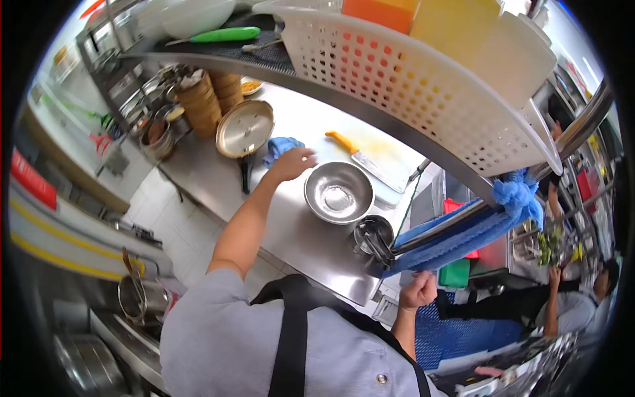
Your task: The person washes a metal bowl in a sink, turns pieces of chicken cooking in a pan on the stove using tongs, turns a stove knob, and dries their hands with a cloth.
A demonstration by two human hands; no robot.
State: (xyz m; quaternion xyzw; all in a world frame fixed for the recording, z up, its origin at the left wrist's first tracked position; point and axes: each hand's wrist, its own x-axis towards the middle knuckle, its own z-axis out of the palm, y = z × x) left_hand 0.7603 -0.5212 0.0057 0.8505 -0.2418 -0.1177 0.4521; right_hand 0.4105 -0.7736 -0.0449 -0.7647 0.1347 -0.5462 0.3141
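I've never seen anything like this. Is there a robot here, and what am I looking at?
No robot here: these are a person's bare hands. The one picture comes from a camera worn on their head, looking forward and down.

On the steel table lie a bowl, a blue cloth, a pan, and a knife on a board. The left hand is by the cloth and bowl, apparently holding nothing. The right hand is curled beyond the table's edge; I can't see inside it.
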